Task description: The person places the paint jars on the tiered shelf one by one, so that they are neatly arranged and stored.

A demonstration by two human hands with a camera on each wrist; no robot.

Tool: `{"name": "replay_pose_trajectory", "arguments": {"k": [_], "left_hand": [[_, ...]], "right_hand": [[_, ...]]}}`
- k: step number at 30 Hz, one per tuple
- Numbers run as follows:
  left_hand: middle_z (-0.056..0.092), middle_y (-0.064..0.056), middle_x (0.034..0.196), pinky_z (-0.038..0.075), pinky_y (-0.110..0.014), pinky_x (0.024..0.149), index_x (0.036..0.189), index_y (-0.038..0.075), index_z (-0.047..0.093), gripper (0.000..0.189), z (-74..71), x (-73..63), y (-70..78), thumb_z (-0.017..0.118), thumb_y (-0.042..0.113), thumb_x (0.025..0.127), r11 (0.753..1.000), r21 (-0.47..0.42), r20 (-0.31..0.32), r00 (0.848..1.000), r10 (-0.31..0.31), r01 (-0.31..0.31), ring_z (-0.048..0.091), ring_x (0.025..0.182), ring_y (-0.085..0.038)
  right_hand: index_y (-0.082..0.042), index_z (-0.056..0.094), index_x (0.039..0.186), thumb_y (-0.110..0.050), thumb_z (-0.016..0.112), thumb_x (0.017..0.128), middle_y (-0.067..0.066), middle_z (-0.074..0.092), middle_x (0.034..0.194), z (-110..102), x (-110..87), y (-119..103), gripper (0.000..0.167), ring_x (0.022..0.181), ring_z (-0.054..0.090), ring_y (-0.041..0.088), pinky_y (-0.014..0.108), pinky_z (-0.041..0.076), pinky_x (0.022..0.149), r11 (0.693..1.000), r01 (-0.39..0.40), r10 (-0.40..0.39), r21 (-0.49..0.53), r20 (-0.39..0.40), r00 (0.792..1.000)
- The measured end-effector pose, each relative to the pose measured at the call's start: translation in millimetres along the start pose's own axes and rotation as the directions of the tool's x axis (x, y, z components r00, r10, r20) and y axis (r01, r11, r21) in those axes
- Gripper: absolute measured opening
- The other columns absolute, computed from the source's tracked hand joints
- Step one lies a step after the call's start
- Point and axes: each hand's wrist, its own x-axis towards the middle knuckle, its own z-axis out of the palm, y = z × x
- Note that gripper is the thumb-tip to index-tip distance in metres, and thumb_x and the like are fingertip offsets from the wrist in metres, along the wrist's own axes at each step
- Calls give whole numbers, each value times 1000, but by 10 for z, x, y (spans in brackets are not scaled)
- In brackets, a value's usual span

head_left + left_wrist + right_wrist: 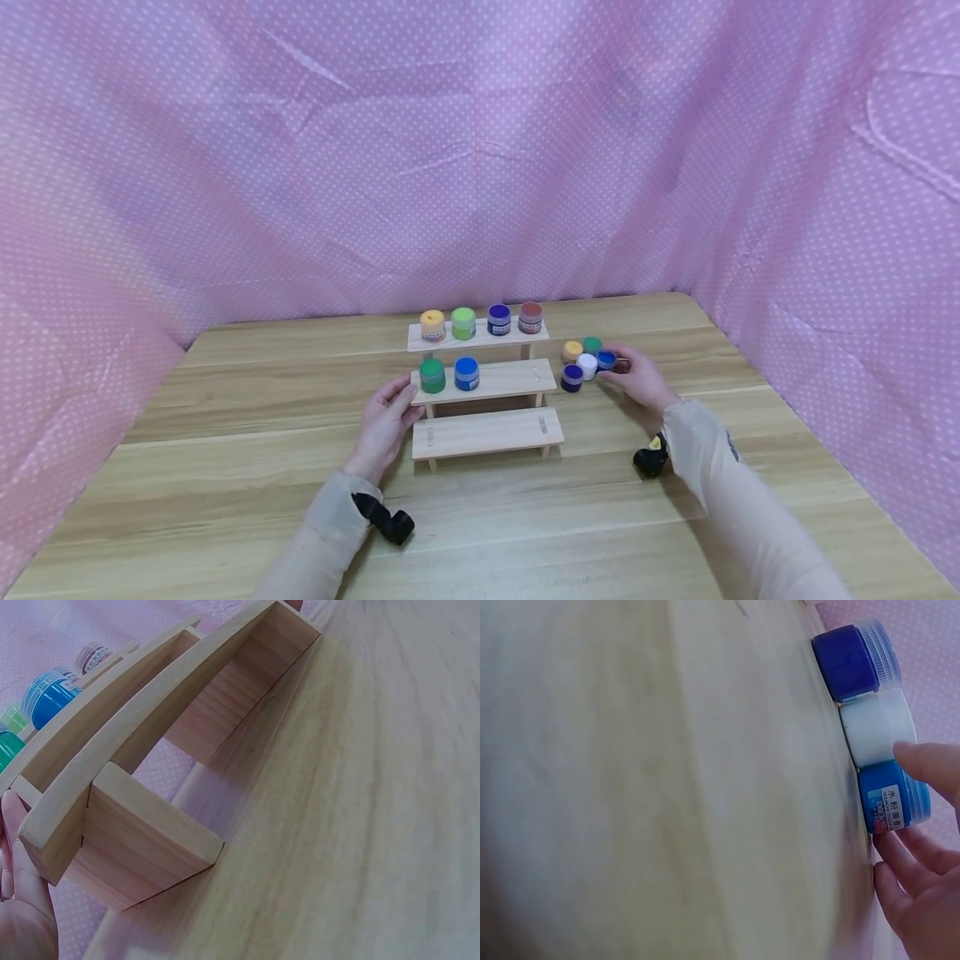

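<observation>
A three-step wooden stand [487, 432] sits mid-table, with my left hand [382, 427] holding the left end of its middle step. On that step stand a green paint jar [432, 376] and a blue one [467, 374]. The top step carries yellow, light green, purple and reddish-brown jars [530, 317]. Right of the stand, my right hand [636, 377] grips another blue paint jar [885, 799], its thumb overlapping the white jar [874, 729] in the right wrist view. A purple jar [847, 664] stands beside the white one.
A yellow jar [572, 352] and a green jar [592, 344] stand at the back of the group by my right hand. The wooden table [247, 400] meets a pink dotted cloth [480, 167] behind. Each wrist wears a black camera [651, 460].
</observation>
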Motion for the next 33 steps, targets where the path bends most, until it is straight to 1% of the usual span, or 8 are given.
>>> {"name": "replay_pose_trajectory", "arguments": {"k": [8, 12, 15, 19, 23, 28, 33], "left_hand": [[60, 8, 96, 53, -15, 69, 131, -9, 43, 37, -11, 2, 4, 50, 5, 97, 1000, 2, 15, 1000, 0, 0, 57, 76, -4], [59, 7, 97, 53, -15, 69, 132, -9, 42, 38, -15, 5, 3, 49, 4, 97, 1000, 2, 17, 1000, -2, 2, 57, 76, -4], [59, 6, 97, 54, -15, 69, 131, -9, 43, 36, -15, 7, 0, 49, 3, 97, 1000, -1, 18, 1000, 0, 0, 57, 76, -4], [61, 7, 94, 54, -16, 68, 127, -7, 47, 32, -10, 7, -3, 49, 3, 97, 1000, -17, 7, 1000, -4, 4, 58, 75, -4], [61, 7, 93, 54, -16, 67, 125, -5, 48, 29, -6, 6, -5, 49, 2, 97, 1000, -21, 2, 1000, -7, 7, 57, 75, -4], [59, 7, 94, 54, -15, 68, 128, -7, 46, 33, -3, 7, 4, 49, 4, 97, 1000, -10, 7, 1000, -12, 12, 57, 75, -4], [59, 7, 96, 54, -15, 69, 132, -9, 43, 38, -8, 3, 10, 49, 6, 98, 1000, 6, 12, 1000, -17, 17, 58, 75, -4]], "right_hand": [[5, 50, 128, -2, 61, 90, 30, 54, 124, 8, 36, -20, 41, 110, 55, 42, 53, 45, 98, 997, -7, 5, -79, -21, 1000], [5, 50, 128, -5, 62, 90, 29, 56, 120, 9, 42, -42, 41, 105, 57, 40, 52, 47, 93, 991, -15, 10, -135, -34, 999], [5, 52, 127, -4, 62, 89, 29, 58, 116, 8, 40, -43, 40, 100, 59, 38, 50, 49, 89, 987, -3, -4, -161, -45, 999], [5, 54, 124, -3, 62, 89, 29, 59, 114, 12, 36, -35, 37, 97, 59, 37, 50, 49, 87, 985, 17, -27, -169, -57, 998], [4, 55, 123, -4, 63, 89, 28, 59, 114, 19, 33, -20, 36, 98, 59, 38, 50, 49, 87, 985, 15, -26, -174, -62, 998], [2, 55, 124, -6, 63, 89, 26, 60, 113, 12, 23, -10, 36, 96, 60, 34, 48, 49, 86, 984, -7, -4, -176, -62, 998], [2, 55, 125, -5, 64, 89, 26, 59, 115, -4, -4, -8, 37, 97, 60, 36, 51, 49, 88, 985, 7, -17, -173, -55, 998]]}}
